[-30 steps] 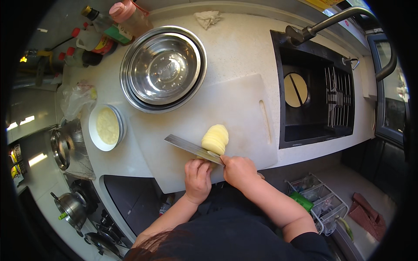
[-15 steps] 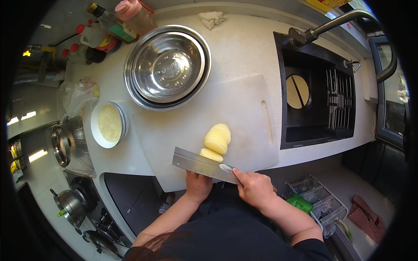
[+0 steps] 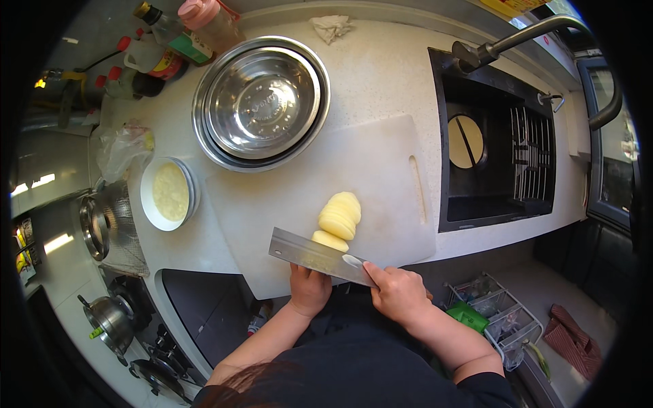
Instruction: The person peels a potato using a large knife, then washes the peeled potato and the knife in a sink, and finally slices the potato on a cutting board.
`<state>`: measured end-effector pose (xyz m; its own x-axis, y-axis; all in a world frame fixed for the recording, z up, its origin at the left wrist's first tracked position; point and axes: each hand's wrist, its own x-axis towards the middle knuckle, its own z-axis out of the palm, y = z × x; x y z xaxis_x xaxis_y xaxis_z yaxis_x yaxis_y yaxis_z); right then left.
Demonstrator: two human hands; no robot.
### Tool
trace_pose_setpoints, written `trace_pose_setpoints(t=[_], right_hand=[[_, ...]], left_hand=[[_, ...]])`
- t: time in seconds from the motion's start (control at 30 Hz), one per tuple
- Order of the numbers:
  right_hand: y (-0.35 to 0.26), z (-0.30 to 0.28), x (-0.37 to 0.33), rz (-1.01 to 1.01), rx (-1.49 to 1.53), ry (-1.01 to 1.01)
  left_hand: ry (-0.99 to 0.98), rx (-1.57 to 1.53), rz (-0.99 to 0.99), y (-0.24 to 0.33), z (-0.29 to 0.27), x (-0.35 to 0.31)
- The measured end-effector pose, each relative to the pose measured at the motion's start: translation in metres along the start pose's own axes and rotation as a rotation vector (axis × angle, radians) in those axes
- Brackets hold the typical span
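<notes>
My right hand (image 3: pixel 400 294) grips the handle of a cleaver (image 3: pixel 309 253), its thumb against the blade near the handle. The wide blade slants across the near part of a white cutting board (image 3: pixel 272 204). Just beyond the blade lies a thick pale-yellow potato slice (image 3: pixel 330 239). Farther on, several overlapping potato slices (image 3: pixel 339 216) lean together in a row. My left hand (image 3: pixel 310 291) is curled at the board's near edge, close under the blade. The blade covers its fingertips and whatever they may hold.
Nested steel bowls (image 3: pixel 264 102) stand behind the board. To the left is a white bowl (image 3: pixel 169 194) with pale-yellow contents, stacked on another. A black sink (image 3: pixel 476 197) with a tap (image 3: pixel 537 34) is on the right. Bottles (image 3: pixel 163 61) crowd the back left; a crumpled cloth (image 3: pixel 330 27) lies behind.
The hands, cleaver and slices keep the same arrangement. Only a very slight shift of the whole view shows.
</notes>
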<state>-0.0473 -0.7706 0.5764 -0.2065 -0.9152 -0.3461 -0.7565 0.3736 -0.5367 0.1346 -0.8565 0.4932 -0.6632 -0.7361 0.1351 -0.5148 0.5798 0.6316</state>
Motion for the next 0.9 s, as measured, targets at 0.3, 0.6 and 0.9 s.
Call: trace_pose_setpoints(t=[0.3,0.6,0.9], right_hand=[[0.000,-0.001,0.002,-0.003,-0.002,-0.019],[0.011,-0.011,-0.008,0.033,-0.049,-0.159],[0.003,-0.007,0.006,0.065,-0.053,-0.178]], left_hand=[[0.011,-0.015,-0.013,0.001,-0.001,0.002],[0.010,-0.034,-0.020,0.001,-0.003,0.004],[0.006,-0.033,-0.037,0.006,-0.007,0.013]])
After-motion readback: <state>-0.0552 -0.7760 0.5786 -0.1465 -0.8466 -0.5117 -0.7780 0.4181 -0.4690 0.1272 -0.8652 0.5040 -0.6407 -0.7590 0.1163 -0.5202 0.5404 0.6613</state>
